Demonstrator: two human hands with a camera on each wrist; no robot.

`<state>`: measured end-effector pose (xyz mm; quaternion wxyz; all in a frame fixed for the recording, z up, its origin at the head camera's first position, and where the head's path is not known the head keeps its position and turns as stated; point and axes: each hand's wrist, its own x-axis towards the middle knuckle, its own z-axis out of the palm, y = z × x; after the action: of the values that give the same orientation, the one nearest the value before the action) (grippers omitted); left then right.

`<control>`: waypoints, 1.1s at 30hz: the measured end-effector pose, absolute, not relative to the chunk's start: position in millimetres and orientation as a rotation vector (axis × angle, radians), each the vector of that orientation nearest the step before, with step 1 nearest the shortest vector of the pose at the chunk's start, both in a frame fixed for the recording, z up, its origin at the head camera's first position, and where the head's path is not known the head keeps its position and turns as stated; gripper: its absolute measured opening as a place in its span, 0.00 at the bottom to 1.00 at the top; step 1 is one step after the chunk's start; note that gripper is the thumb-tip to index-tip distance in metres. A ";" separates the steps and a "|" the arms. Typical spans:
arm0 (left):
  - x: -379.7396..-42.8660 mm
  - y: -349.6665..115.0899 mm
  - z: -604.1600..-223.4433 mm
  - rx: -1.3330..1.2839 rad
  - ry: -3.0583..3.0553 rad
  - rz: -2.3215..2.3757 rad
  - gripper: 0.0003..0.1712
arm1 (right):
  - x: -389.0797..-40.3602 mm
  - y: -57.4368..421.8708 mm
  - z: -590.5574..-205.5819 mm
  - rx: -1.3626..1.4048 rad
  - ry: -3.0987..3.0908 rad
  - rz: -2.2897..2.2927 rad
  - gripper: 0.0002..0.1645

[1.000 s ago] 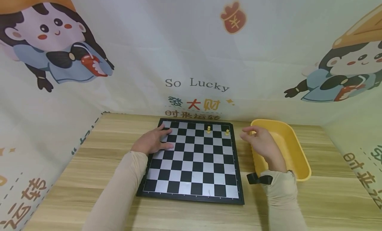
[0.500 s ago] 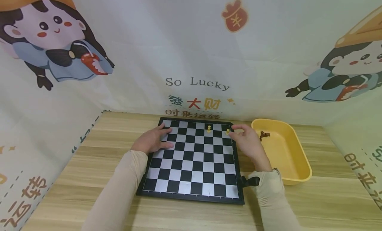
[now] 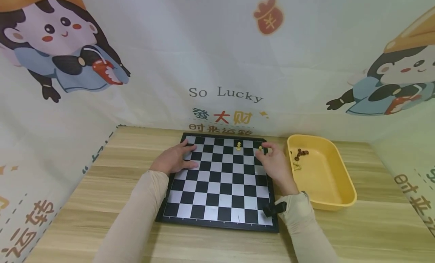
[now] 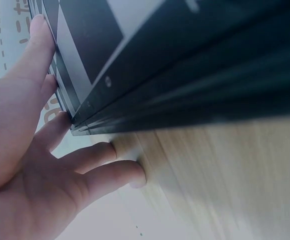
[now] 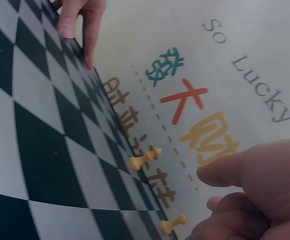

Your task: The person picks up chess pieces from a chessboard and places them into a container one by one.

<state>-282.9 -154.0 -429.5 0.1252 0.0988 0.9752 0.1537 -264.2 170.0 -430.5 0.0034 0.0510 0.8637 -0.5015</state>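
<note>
A black-and-white chessboard (image 3: 221, 178) lies on the wooden table. My left hand (image 3: 172, 157) rests at its left edge, thumb on the squares and fingers spread; in the left wrist view some fingers (image 4: 112, 175) reach past the board's side. Two pale yellow chess pieces stand upright along the far side: one chess piece (image 3: 239, 146) further in, the other chess piece (image 3: 260, 147) near the far right corner. Close to that corner piece (image 5: 172, 224) is my right hand (image 3: 276, 163), thumb and forefinger parted on either side of it, apparently not gripping it.
Right of the board stands a yellow plastic tray (image 3: 324, 180) with several dark brown pieces (image 3: 300, 153) and some pale ones (image 3: 296, 166) at its left side. A printed cloth (image 3: 163, 66) hangs behind the table. A black strap (image 3: 274, 209) is on the right wrist.
My right hand has moved left from over the yellow tray to the board's far right corner, uncovering the pieces in the tray. The left hand has stayed in place.
</note>
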 end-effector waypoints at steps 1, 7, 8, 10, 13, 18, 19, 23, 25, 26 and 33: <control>-282.7 -154.3 -429.4 0.285 2.840 0.449 0.45 | -265.5 168.9 -432.2 0.161 2.706 -1.581 0.29; -283.6 -154.5 -430.9 0.282 2.840 0.449 0.45 | -272.6 162.4 -439.1 0.210 2.698 -1.607 0.30; -284.0 -154.3 -431.1 0.287 2.841 0.447 0.45 | -273.4 162.0 -439.3 0.230 2.710 -1.583 0.30; -284.8 -153.7 -431.6 0.294 2.841 0.443 0.45 | -274.6 161.3 -439.1 0.278 2.732 -1.532 0.31; -285.2 -153.2 -431.8 0.295 2.842 0.442 0.45 | -276.3 160.5 -438.6 0.321 2.749 -1.450 0.31; -284.8 -154.3 -430.4 0.300 2.851 0.445 0.44 | -281.4 158.8 -438.5 0.333 2.778 -1.376 0.32; -284.5 -154.5 -429.8 0.301 2.851 0.444 0.44 | -282.7 158.6 -438.7 0.338 2.784 -1.370 0.31; -283.5 -155.2 -427.6 0.293 2.845 0.444 0.45 | -287.0 159.0 -440.6 0.355 2.777 -1.374 0.30; -283.6 -155.4 -427.1 0.289 2.843 0.446 0.45 | -289.2 159.4 -442.1 0.367 2.771 -1.375 0.29; -283.6 -155.6 -427.1 0.289 2.843 0.447 0.45 | -290.0 159.8 -442.8 0.372 2.771 -1.372 0.29; -283.6 -156.3 -429.8 0.295 2.842 0.449 0.45 | -293.3 161.4 -447.9 0.404 2.786 -1.322 0.26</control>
<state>-283.6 -156.3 -429.8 0.1243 0.1013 0.9750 0.1541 -293.3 161.4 -447.9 0.0160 0.1300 0.8957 -0.4249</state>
